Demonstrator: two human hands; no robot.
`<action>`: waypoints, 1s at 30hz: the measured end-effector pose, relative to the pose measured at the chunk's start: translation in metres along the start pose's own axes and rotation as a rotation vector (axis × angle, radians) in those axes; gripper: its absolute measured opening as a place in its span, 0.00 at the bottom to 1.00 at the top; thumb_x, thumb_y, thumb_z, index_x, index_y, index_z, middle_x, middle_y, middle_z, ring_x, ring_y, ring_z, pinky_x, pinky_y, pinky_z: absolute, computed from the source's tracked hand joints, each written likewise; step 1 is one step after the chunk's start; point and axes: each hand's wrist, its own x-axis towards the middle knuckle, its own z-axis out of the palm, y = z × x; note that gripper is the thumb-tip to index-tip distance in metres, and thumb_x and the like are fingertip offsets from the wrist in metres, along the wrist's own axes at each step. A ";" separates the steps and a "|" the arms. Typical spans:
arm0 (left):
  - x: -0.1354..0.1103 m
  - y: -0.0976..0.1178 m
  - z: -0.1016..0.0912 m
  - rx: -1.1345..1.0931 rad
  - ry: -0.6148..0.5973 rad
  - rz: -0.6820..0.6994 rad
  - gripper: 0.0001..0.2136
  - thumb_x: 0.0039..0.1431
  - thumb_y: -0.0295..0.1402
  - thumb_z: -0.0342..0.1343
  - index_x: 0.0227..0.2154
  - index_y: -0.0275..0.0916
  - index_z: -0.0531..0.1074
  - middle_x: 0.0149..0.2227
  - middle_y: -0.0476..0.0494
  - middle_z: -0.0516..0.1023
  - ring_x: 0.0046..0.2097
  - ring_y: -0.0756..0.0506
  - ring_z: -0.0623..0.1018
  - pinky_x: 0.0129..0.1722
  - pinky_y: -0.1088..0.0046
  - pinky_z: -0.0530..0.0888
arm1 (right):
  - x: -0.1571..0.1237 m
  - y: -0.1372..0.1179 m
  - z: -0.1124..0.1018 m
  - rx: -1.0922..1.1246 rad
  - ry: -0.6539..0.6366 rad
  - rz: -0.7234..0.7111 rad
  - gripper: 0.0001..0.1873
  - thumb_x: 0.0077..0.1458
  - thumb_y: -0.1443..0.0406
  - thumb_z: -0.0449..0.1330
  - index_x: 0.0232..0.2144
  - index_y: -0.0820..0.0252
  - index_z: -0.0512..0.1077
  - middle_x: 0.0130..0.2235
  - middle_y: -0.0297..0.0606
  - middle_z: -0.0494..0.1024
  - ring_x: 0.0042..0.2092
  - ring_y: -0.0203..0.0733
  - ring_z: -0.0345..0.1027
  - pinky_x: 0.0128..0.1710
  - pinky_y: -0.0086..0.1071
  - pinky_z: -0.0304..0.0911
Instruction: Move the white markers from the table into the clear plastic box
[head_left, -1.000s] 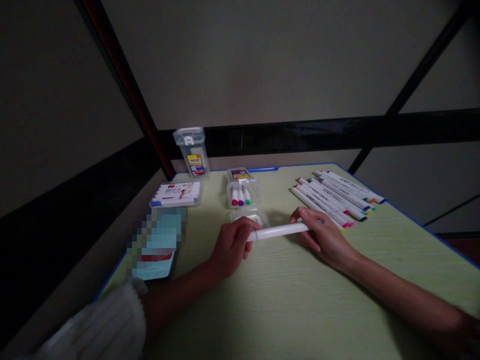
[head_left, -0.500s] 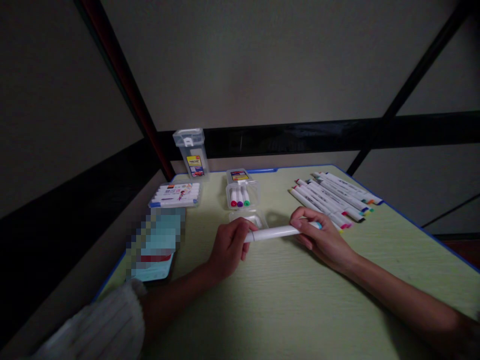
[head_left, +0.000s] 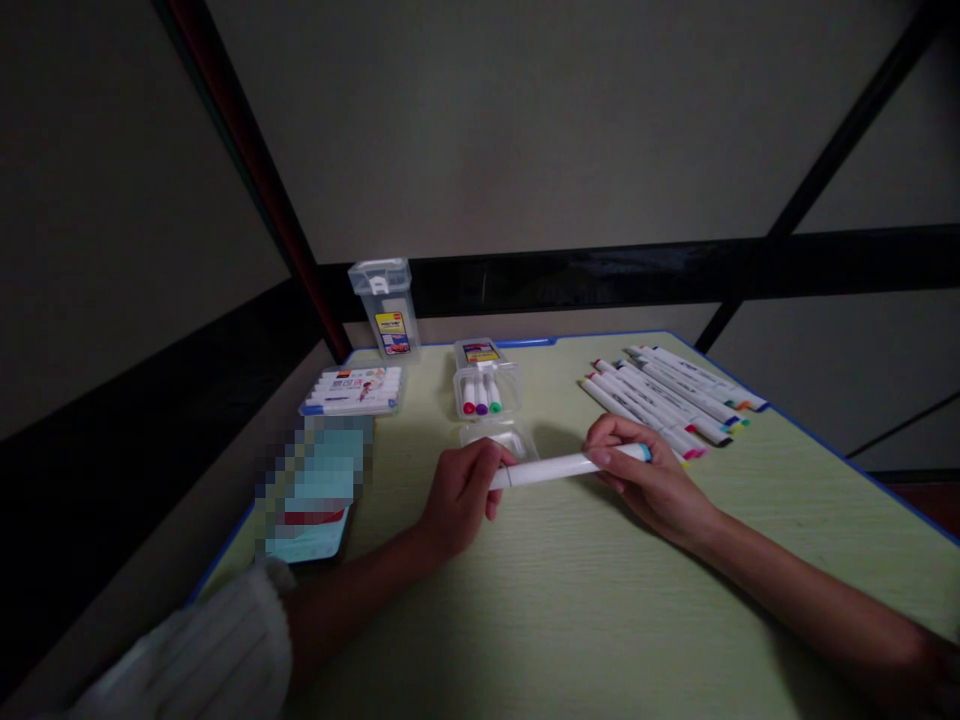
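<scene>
A white marker point(head_left: 553, 469) with a light blue end is held nearly level above the table, between both hands. My left hand point(head_left: 461, 495) is closed round its left end. Thumb and fingers of my right hand point(head_left: 649, 475) pinch it near the blue end. Just behind the marker lies the open lid point(head_left: 499, 436) of a clear plastic case point(head_left: 517, 395), which is on its side with its mouth toward me. Red, purple and green marker ends point(head_left: 481, 408) show inside that case. Several white markers point(head_left: 660, 390) with coloured ends lie side by side, beyond my right hand.
An upright clear case point(head_left: 386, 310) stands at the back left of the green table point(head_left: 585, 620). In front of it lies a flat pack of white pens point(head_left: 354, 390). A phone-like flat thing point(head_left: 315, 500), partly blurred out, lies at the left edge. Walls close off the back and left.
The marker and my right hand have shifted very slightly to the right, and a little more of the marker's blue end shows. Both hands keep their hold.
</scene>
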 end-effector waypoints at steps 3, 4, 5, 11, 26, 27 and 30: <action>0.000 0.000 0.000 0.000 -0.006 0.013 0.20 0.59 0.45 0.42 0.23 0.34 0.69 0.11 0.56 0.60 0.13 0.56 0.61 0.14 0.83 0.58 | -0.001 -0.001 0.000 0.014 -0.020 0.012 0.09 0.39 0.63 0.66 0.20 0.61 0.69 0.18 0.28 0.62 0.20 0.28 0.49 0.19 0.27 0.39; 0.000 0.000 0.000 0.001 -0.005 0.019 0.20 0.59 0.44 0.43 0.23 0.34 0.69 0.11 0.56 0.60 0.14 0.56 0.62 0.14 0.83 0.58 | -0.001 -0.002 0.001 0.017 -0.031 0.023 0.09 0.38 0.63 0.66 0.21 0.61 0.69 0.18 0.28 0.62 0.20 0.28 0.49 0.19 0.27 0.39; 0.000 0.000 0.000 0.003 -0.001 0.025 0.19 0.59 0.44 0.43 0.23 0.34 0.69 0.11 0.56 0.60 0.14 0.56 0.62 0.14 0.83 0.58 | -0.001 -0.002 0.002 0.018 -0.042 0.037 0.09 0.38 0.63 0.66 0.21 0.61 0.70 0.18 0.28 0.62 0.20 0.28 0.50 0.19 0.28 0.39; 0.001 0.005 0.000 0.041 0.102 0.052 0.12 0.56 0.36 0.48 0.21 0.35 0.67 0.12 0.57 0.60 0.14 0.56 0.62 0.15 0.82 0.58 | 0.001 -0.002 0.005 -0.007 -0.070 0.110 0.14 0.41 0.57 0.64 0.23 0.61 0.69 0.14 0.25 0.57 0.17 0.28 0.44 0.18 0.28 0.35; 0.003 0.001 0.003 0.111 0.200 0.077 0.03 0.47 0.29 0.55 0.25 0.37 0.67 0.19 0.54 0.65 0.21 0.54 0.65 0.21 0.81 0.62 | 0.004 0.003 0.004 0.022 -0.072 0.133 0.16 0.47 0.54 0.59 0.22 0.62 0.68 0.09 0.23 0.54 0.15 0.28 0.39 0.16 0.28 0.34; 0.003 0.001 0.003 0.119 0.210 0.077 0.03 0.46 0.29 0.56 0.25 0.36 0.67 0.20 0.54 0.66 0.22 0.54 0.66 0.22 0.81 0.62 | 0.005 0.002 0.004 0.025 -0.074 0.135 0.16 0.47 0.54 0.59 0.21 0.62 0.68 0.09 0.23 0.54 0.15 0.28 0.39 0.17 0.28 0.34; 0.003 0.003 0.003 0.136 0.234 0.080 0.04 0.44 0.29 0.57 0.25 0.37 0.67 0.22 0.53 0.67 0.24 0.53 0.67 0.23 0.81 0.63 | 0.005 0.001 0.005 0.017 -0.079 0.145 0.15 0.47 0.55 0.60 0.20 0.61 0.66 0.09 0.23 0.54 0.15 0.28 0.40 0.17 0.28 0.34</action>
